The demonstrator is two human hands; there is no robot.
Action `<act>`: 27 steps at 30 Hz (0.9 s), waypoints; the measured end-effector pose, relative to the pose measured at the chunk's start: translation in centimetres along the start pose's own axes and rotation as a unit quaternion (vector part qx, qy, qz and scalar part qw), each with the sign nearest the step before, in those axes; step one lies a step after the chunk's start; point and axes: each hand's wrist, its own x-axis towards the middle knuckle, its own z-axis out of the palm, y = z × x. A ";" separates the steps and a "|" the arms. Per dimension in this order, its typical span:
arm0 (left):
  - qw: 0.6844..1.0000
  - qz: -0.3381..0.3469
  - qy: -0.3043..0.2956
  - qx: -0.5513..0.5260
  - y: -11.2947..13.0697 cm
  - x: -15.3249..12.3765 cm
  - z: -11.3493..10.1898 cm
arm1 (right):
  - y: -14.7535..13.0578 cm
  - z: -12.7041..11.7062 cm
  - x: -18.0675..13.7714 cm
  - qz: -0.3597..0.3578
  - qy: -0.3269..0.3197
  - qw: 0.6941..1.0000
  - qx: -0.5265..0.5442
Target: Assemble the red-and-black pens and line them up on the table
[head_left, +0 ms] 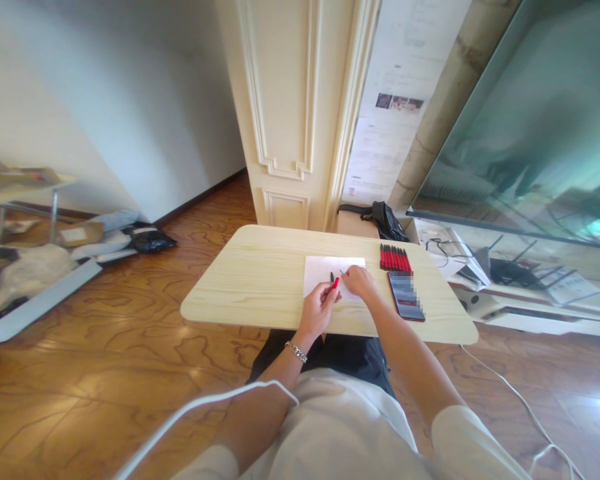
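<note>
My left hand (319,305) is closed round a red pen part (335,283), held over a white sheet of paper (325,268) on the light wooden table (240,287). My right hand (359,280) pinches something thin that I cannot make out, just right of the red piece. A small dark piece (332,276) lies on the paper beside my fingers. A row of several red and black pens (394,257) lies to the right of the paper. A phone (405,296) rests flat below the pens, next to my right forearm.
A cream panelled column (295,113) stands behind the table, with a black bag (386,220) at its foot. A glass panel and low shelf with a router (510,270) are on the right. Clutter and bags (80,240) lie on the wooden floor at left. A white cable (520,400) trails right.
</note>
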 end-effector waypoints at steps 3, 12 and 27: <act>1.000 -0.001 -0.005 0.001 0.0 0.0 0.0 | 0.4 -0.5 -0.3 -0.033 0.013 0.984 0.177; 0.999 0.012 -0.012 0.044 -0.3 0.0 -0.1 | -1.5 -4.9 -3.6 -0.105 0.085 0.788 0.601; 0.999 0.003 -0.008 0.040 0.0 0.0 -0.1 | -2.1 -3.1 -5.0 -0.137 0.036 0.846 0.514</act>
